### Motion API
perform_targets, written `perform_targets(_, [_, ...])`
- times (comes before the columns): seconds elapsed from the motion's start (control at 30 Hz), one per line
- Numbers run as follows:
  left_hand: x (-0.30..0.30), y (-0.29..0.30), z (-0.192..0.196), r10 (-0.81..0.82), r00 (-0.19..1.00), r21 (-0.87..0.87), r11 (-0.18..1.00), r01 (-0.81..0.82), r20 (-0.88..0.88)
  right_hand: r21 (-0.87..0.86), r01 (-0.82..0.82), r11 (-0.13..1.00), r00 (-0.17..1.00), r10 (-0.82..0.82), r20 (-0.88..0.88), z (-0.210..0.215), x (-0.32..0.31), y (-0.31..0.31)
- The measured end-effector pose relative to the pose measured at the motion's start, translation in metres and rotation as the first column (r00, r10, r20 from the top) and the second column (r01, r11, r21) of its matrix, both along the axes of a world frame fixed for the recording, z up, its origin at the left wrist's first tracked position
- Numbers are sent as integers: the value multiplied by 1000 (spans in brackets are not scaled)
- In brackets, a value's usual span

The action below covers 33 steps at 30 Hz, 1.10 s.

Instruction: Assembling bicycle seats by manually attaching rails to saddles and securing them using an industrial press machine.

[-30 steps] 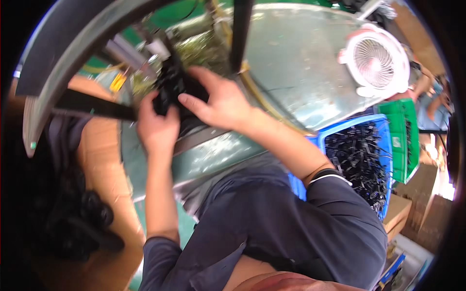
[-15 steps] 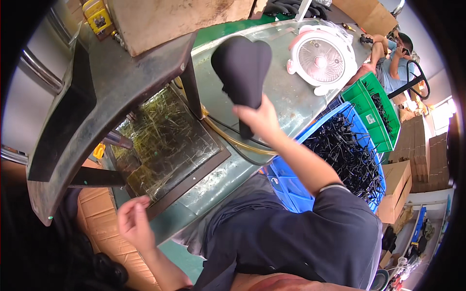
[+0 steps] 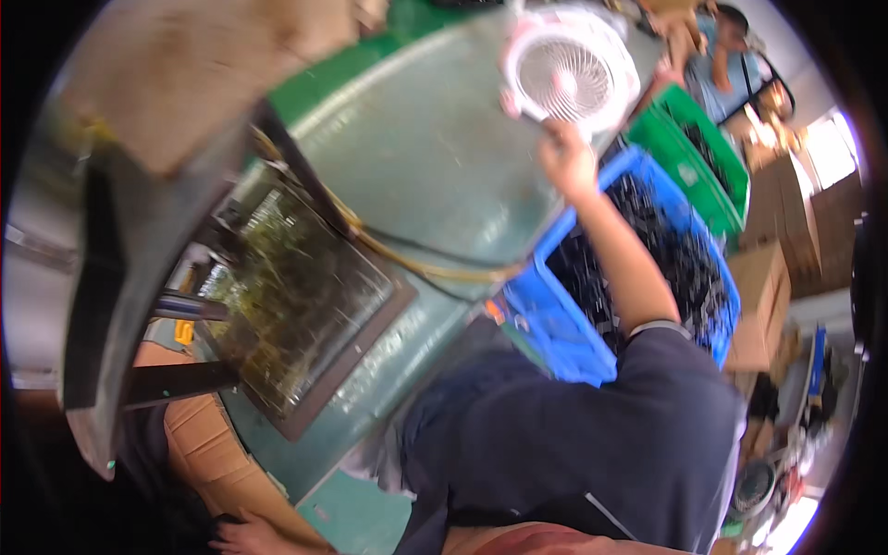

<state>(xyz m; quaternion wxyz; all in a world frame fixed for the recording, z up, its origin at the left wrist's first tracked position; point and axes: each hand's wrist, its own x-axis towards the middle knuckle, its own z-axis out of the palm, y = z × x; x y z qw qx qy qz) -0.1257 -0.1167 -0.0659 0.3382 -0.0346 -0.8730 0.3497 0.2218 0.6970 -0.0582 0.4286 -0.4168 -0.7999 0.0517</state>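
Observation:
My right hand (image 3: pixel 566 159) is stretched out over the green metal table, in front of the white-and-pink fan (image 3: pixel 571 79). Its fingers are curled together, with a small dark tip showing beside them. Blur hides what they hold. Low at the left, my left hand (image 3: pixel 250 535) reaches over the edge of a cardboard box (image 3: pixel 208 439). Its fingers are partly spread against dark shapes too dim to name. The black bicycle saddle seen earlier does not show now.
A dark metal frame (image 3: pixel 176 217) stands over a glossy plate (image 3: pixel 296 305) at the left, with a yellow hose (image 3: pixel 444 271) alongside. At the right are a blue crate (image 3: pixel 564 319) of black parts and a green crate (image 3: pixel 740 190). A seated person (image 3: pixel 731 69) is beyond.
My right hand has moved right and away toward the fan, and no longer holds the saddle. My left hand has dropped to the lower edge by the cardboard box. The view has shifted.

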Motion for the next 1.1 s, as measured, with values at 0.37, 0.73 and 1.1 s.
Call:
perform_targets(0.37, [-47,-43,-23,332,918,6,940,-341,216,-94,565,819,377,-155,913,-44,234,-23])
perform_targets(0.73, [16,49,58,-243,869,642,760,-106,431,-202,633,747,229,68,971,-19,229,21])
perform_targets(1.1, [76,125,133,-565,773,874,-486,-29,-288,-526,165,834,793,205,573,113,210,11])
